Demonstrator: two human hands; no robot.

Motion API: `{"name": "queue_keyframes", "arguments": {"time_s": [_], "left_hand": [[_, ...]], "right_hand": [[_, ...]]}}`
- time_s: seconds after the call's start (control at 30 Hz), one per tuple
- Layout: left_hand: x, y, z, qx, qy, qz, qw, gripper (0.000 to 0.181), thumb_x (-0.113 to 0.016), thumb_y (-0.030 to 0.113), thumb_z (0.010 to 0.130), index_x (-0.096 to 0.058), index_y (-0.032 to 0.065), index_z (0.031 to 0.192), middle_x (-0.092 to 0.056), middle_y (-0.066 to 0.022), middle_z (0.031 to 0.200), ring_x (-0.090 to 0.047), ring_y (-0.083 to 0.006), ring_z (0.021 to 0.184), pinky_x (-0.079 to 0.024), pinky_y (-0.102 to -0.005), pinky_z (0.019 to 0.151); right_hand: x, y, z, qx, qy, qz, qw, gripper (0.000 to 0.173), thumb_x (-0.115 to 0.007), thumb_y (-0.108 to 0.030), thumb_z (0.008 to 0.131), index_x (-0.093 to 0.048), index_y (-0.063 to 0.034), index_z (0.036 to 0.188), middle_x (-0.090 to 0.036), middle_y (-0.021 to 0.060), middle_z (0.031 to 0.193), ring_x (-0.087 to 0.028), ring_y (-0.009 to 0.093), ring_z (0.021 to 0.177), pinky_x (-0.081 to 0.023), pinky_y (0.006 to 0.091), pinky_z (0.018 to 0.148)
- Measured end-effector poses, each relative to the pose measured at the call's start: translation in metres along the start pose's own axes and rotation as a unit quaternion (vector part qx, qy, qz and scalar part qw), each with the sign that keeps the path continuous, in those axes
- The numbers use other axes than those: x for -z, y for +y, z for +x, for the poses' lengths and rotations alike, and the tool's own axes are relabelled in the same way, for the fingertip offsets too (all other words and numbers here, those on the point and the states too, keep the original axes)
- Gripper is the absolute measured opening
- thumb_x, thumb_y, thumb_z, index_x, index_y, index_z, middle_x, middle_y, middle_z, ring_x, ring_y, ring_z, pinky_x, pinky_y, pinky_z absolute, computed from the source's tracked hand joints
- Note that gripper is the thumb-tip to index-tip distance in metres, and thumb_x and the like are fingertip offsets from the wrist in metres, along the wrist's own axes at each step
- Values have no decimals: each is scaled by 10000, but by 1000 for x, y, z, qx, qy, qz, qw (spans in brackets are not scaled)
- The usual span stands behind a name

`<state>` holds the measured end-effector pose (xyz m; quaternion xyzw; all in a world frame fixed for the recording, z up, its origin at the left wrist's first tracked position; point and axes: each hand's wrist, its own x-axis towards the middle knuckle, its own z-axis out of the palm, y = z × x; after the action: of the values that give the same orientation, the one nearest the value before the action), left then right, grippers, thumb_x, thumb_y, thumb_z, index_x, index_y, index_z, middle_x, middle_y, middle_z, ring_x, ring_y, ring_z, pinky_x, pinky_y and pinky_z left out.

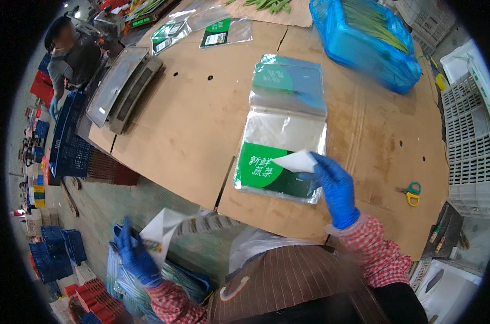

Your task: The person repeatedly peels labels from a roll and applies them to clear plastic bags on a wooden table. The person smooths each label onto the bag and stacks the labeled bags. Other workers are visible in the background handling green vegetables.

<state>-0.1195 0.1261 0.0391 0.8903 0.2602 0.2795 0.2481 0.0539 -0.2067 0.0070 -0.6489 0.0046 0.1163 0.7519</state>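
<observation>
My right hand (337, 188), in a blue glove, pinches a folded piece of white paper (297, 161). It is over the lower end of a clear plastic bag with a green printed panel (255, 166), lying on the cardboard-covered table (180, 158). Another such bag (287, 83) lies just above it, overlapping. Off the table's near edge, at lower left, my blue-gloved left hand (136, 257) holds a bent white sheet (164, 229) with a small printed patch. Its grip is partly hidden. Below that hand are long green vegetables (180, 279) in a blue-rimmed container.
A weighing scale (123, 89) stands at the table's left. A blue-lined crate (366, 60) of green vegetables is at far right; scissors (411, 194) lie nearer. More printed bags (216, 34) rest at the back. A person (73, 56) stands beyond a blue crate (70, 137).
</observation>
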Motion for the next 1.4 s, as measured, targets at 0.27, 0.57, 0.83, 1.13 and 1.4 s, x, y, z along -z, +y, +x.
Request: {"name": "queue_keyframes", "arguments": {"time_s": [0.27, 0.57, 0.83, 1.13, 1.4], "left_hand": [[-121, 72, -46, 125, -428, -381, 810, 197, -502, 135, 834, -607, -17, 905, -604, -52, 740, -536, -119, 665, -417, -220, 625], [-124, 97, -21, 157, -470, -315, 810, 235, -522, 164, 835, -593, -17, 966, -622, -76, 701, -541, -83, 591, -436, -220, 558], [-132, 106, -31, 54, -495, -290, 817, 201, -495, 114, 844, -596, -11, 966, -621, -75, 714, -555, -98, 649, -442, -224, 622], [-159, 96, -39, -158, -395, -24, 905, 485, -572, 238, 786, -398, 244, 1238, -557, -89, 589, -521, -161, 465, -418, -289, 464], [-179, 103, -57, -246, -425, 38, 870, 500, -507, 321, 806, -344, 226, 1269, -564, -104, 602, -515, -241, 430, -411, -336, 403]], "right_hand": [[-29, 8, -31, 310, -188, -317, 877, 427, -635, -175, 713, -501, -74, 1106, -534, 140, 1061, -560, 273, 903, -466, 322, 750], [-2, -4, -29, 240, -151, -332, 900, 577, -643, -188, 708, -395, -76, 1217, -365, 140, 1245, -383, 271, 1129, -336, 360, 924], [-19, 10, -32, 103, -75, -199, 972, 163, -631, -73, 730, -571, -32, 875, -576, 38, 788, -535, 91, 689, -416, 212, 582], [53, 27, 12, -75, 74, -21, 994, 80, -590, -46, 759, -560, -6, 821, -554, 2, 738, -502, 78, 707, -410, 200, 628], [43, 80, 22, -37, 45, -56, 997, 131, -622, -61, 736, -562, 20, 820, -587, 44, 770, -522, 88, 705, -424, 215, 628]]}}
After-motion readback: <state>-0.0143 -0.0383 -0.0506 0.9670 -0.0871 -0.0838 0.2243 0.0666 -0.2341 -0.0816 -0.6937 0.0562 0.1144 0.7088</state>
